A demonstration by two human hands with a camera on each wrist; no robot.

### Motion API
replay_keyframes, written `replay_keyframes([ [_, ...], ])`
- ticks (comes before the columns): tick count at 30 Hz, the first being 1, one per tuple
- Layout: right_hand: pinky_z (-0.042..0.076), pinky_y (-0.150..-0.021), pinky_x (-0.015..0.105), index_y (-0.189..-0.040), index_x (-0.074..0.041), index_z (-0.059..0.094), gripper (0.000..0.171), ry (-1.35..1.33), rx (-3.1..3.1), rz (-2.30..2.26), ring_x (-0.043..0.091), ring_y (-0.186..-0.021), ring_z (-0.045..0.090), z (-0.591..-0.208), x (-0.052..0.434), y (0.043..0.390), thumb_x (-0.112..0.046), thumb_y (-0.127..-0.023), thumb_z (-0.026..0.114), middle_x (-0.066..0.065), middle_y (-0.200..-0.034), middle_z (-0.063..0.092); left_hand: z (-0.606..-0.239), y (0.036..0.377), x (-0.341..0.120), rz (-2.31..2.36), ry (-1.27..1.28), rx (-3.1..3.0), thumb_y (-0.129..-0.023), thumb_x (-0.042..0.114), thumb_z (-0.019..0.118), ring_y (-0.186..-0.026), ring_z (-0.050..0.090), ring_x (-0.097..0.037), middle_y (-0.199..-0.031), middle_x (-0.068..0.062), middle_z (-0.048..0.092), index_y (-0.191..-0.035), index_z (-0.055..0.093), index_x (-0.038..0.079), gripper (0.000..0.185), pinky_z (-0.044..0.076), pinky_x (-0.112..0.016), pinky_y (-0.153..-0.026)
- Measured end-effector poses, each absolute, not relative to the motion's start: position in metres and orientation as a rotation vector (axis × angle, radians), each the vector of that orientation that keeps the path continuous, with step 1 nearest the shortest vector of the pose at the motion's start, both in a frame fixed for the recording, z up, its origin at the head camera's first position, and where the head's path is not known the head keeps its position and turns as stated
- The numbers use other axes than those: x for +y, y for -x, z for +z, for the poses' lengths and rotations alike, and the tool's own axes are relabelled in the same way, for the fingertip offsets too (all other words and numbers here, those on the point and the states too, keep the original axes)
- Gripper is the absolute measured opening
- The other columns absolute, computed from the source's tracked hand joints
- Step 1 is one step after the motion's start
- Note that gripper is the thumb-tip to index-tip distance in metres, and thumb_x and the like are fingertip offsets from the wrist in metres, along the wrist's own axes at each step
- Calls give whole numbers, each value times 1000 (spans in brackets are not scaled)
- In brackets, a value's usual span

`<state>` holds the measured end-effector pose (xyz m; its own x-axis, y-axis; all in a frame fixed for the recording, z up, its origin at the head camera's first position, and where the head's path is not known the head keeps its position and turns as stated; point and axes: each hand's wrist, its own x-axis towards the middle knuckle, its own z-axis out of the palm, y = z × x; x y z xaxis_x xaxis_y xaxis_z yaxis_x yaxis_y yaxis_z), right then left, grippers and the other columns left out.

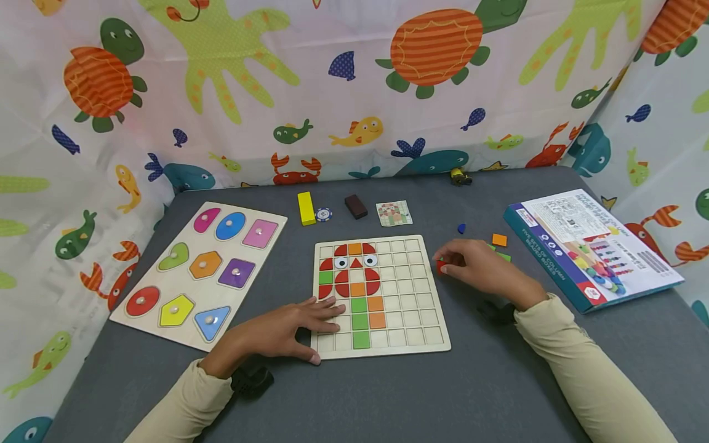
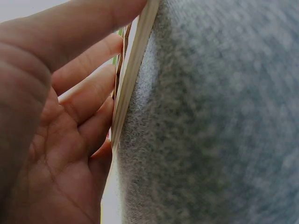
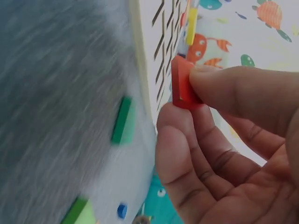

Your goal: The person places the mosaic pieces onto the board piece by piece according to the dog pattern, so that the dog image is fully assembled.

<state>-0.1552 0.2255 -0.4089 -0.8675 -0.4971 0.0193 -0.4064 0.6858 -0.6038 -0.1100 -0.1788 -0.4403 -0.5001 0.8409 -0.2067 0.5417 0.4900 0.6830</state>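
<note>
Nearest us, our left hand [image 1: 293, 323] lies flat with straight fingers on the near left corner of the grid board [image 1: 412, 307], thumb at its front edge. Just right of the board, our right hand [image 1: 476, 266] pinches a red tile [image 1: 440, 267] between thumb and fingers, close above the grey desk [image 1: 388, 394]. Green tiles [image 1: 503, 255], an orange tile [image 1: 499, 240] and a blue one [image 1: 461, 228] lie just beyond that hand. Further left sits the shape puzzle [image 1: 145, 280], far right the box [image 1: 559, 224], and behind the board a yellow block [image 1: 306, 208].
</note>
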Motion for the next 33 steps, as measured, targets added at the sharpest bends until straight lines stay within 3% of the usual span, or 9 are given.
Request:
replay_keyframes([
  [13,51,-72,33,-108,-5,71,17,738,2638,-980,20,-83,58,-408,169,183,-5,-91,66,2,-95,66,-436,109,-177,722,-1122,2219,-85,34,76,-146,9,-13,-156,9,28,-142,52,21,64,16,-47,-115],
  [20,51,-81,36,-111,-6,72,19,732,2614,-939,19,-91,60,-411,144,198,-7,-93,65,3,-102,68,-437,109,-177,706,-1135,2227,-85,36,76,-147,9,-15,-156,9,28,-143,51,21,64,17,-48,-115],
  [27,49,-73,33,-108,-5,73,19,752,2615,-909,18,-83,57,-417,131,206,-2,-92,63,5,-103,69,-438,109,-178,722,-1148,2228,-84,38,76,-146,11,-12,-155,9,30,-142,53,21,64,15,-45,-116],
  [33,51,-74,33,-106,-3,74,20,727,2636,-905,19,-83,59,-419,127,208,2,-90,63,6,-99,70,-437,109,-177,735,-1152,2220,-84,36,76,-146,11,-12,-155,8,30,-141,54,20,64,13,-45,-116],
])
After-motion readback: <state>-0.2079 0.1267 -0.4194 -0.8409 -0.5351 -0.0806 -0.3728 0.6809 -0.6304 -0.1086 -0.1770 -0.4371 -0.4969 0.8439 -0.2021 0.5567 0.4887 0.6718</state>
